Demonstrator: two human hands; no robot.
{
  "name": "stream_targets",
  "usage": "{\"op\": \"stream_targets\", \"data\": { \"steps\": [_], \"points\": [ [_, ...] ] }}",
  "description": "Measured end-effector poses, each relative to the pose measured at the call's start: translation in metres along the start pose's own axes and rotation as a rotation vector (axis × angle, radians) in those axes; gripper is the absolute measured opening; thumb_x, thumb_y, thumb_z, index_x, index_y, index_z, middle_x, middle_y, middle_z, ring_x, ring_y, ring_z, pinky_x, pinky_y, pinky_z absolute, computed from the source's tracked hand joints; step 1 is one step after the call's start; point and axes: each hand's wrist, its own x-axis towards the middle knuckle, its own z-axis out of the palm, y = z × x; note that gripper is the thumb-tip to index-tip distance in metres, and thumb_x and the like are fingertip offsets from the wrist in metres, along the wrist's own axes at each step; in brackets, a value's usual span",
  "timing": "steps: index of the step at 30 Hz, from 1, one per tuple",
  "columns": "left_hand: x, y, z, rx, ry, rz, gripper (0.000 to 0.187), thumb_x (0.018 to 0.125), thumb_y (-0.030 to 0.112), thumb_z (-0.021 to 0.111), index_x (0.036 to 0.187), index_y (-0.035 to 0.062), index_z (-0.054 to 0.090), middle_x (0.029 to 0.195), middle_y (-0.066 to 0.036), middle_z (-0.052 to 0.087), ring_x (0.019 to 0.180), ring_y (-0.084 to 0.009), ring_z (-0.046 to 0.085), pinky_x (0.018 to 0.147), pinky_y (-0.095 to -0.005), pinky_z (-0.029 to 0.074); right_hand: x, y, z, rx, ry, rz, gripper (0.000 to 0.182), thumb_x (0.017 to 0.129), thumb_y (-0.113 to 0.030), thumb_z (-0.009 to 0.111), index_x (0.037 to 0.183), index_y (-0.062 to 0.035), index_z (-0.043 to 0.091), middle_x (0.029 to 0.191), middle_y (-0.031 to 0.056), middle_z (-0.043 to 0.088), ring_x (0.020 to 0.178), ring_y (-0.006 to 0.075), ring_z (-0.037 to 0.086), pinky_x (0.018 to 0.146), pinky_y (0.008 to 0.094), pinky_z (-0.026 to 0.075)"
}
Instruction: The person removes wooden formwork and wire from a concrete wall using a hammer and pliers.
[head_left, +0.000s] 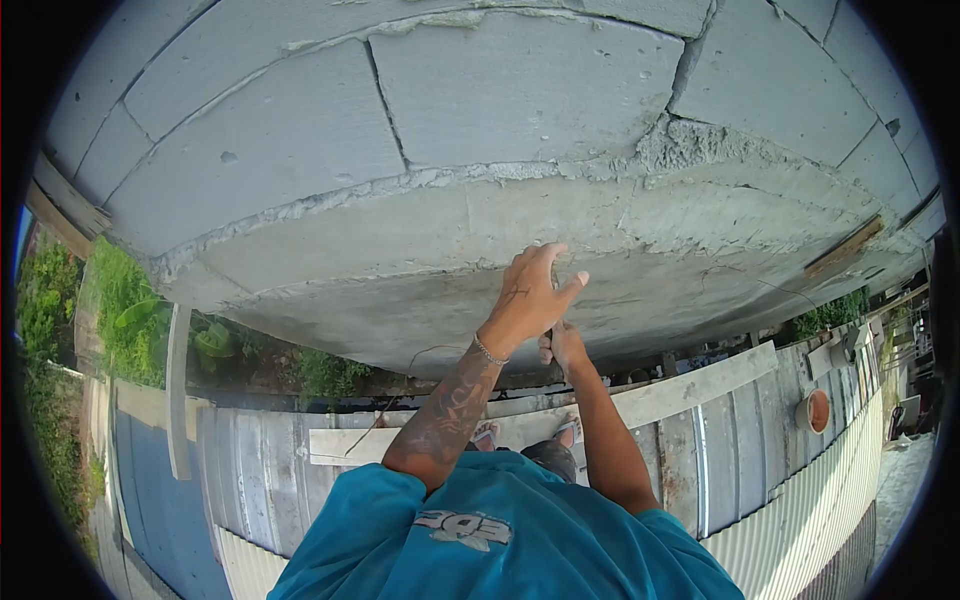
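Note:
My left hand (530, 295), with a bracelet at its wrist, is raised in front of the grey concrete band (400, 235) of the block wall (520, 90). Its thumb and fingers are apart, with nothing visible between them. Lower and slightly to the right, my right hand (566, 350) has its fingers curled round a thin dark tool, mostly hidden behind the hands. The tool's type cannot be made out. Rough mortar (700, 145) sticks out of the wall at the upper right.
My feet stand on a long plank (690, 390) over a corrugated metal roof (260, 450). A reddish-brown bucket (818, 411) is at the right. An upright board (179, 390) stands at the left, near green plants (125, 310). A thin wire (385, 410) hangs by my left forearm.

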Motion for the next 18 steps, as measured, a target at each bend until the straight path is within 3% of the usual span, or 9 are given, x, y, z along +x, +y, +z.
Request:
{"op": "stream_targets", "data": {
  "steps": [2,4,6,7,9,12,13,15,18],
  "points": [
    [-0.026,0.072,-0.076,-0.536,-0.099,0.188,0.05,0.085,0.03,0.061,0.121,-0.0022,0.049,0.11,-0.017,0.057,0.105,-0.0277,0.054,0.092,-0.0367,0.041,-0.004,-0.006,-0.013,0.313,-0.168,0.128,0.038,0.095,-0.045,0.042,0.079,-0.0105,0.044,0.05,-0.0053,0.038,0.032,0.0078,0.032,0.032,0.0226,0.027],
    [-0.08,0.096,-0.133,-0.779,-0.09,0.441,0.033,0.083,0.02,0.062,0.105,-0.0049,0.058,0.099,-0.017,0.061,0.086,-0.0275,0.062,0.08,-0.0385,0.049,0.001,0.001,-0.026,0.523,-0.331,0.196,0.038,0.094,-0.047,0.042,0.08,-0.0119,0.045,0.05,-0.0065,0.035,0.032,0.005,0.029,0.032,0.021,0.026],
    [-0.12,0.077,-0.165,-1.206,-0.2,0.619,0.018,0.079,0.016,0.067,0.088,0.0004,0.064,0.081,-0.017,0.063,0.073,-0.0281,0.065,0.061,-0.0343,0.054,0.009,0.011,-0.026,0.684,-0.448,0.23,0.04,0.094,-0.05,0.041,0.08,-0.0124,0.047,0.049,-0.0071,0.034,0.032,0.0031,0.027,0.031,0.0191,0.025],
    [-0.14,0.064,-0.18,-1.319,-0.288,0.596,0.02,0.08,0.017,0.066,0.093,0.0017,0.066,0.09,-0.02,0.064,0.074,-0.0301,0.066,0.064,-0.0371,0.054,0.012,0.016,-0.022,0.727,-0.471,0.229,0.04,0.094,-0.05,0.041,0.081,-0.0125,0.047,0.048,-0.0071,0.034,0.032,0.0033,0.027,0.031,0.019,0.024],
    [-0.161,0.046,-0.196,-1.312,-0.223,0.574,0.024,0.08,0.023,0.066,0.095,0.0044,0.063,0.087,-0.017,0.062,0.072,-0.0271,0.064,0.061,-0.0356,0.053,0.012,0.022,-0.019,0.804,-0.5,0.222,0.041,0.093,-0.051,0.04,0.081,-0.0126,0.047,0.047,-0.0071,0.034,0.031,0.0036,0.027,0.03,0.0188,0.024],
    [-0.165,0.038,-0.185,-1.102,0.192,0.501,0.032,0.081,0.031,0.065,0.098,0.0053,0.058,0.086,-0.013,0.059,0.072,-0.0239,0.06,0.06,-0.0334,0.05,0.017,0.031,-0.02,0.94,-0.599,0.23,0.043,0.093,-0.052,0.039,0.081,-0.0119,0.048,0.047,-0.0069,0.035,0.031,0.004,0.029,0.029,0.0178,0.026],
    [-0.156,0.02,-0.185,-1.063,0.102,0.471,0.039,0.081,0.038,0.064,0.099,0.0044,0.053,0.086,-0.011,0.055,0.074,-0.0214,0.056,0.062,-0.0339,0.047,0.02,0.03,-0.019,0.938,-0.619,0.227,0.043,0.093,-0.052,0.039,0.081,-0.0116,0.049,0.047,-0.0066,0.036,0.03,0.0041,0.03,0.029,0.0178,0.026],
    [-0.13,-0.02,-0.15,-1.152,0.127,0.193,0.037,0.086,0.032,0.056,0.104,-0.0007,0.052,0.091,-0.012,0.056,0.083,-0.0237,0.057,0.077,-0.0352,0.045,0.022,0.029,-0.018,1.029,-0.691,0.248,0.045,0.093,-0.053,0.039,0.081,-0.0109,0.049,0.047,-0.006,0.037,0.031,0.0041,0.032,0.029,0.0177,0.028],
    [-0.065,-0.106,-0.036,-0.929,-0.081,-0.484,0.061,0.089,0.05,0.048,0.118,-0.0041,0.048,0.11,-0.018,0.057,0.103,-0.0244,0.057,0.087,-0.0347,0.044,0.017,0.029,-0.02,1.114,-0.726,0.267,0.046,0.093,-0.053,0.038,0.081,-0.0103,0.049,0.047,-0.005,0.038,0.031,0.0041,0.034,0.028,0.0179,0.029]
  ]
}}
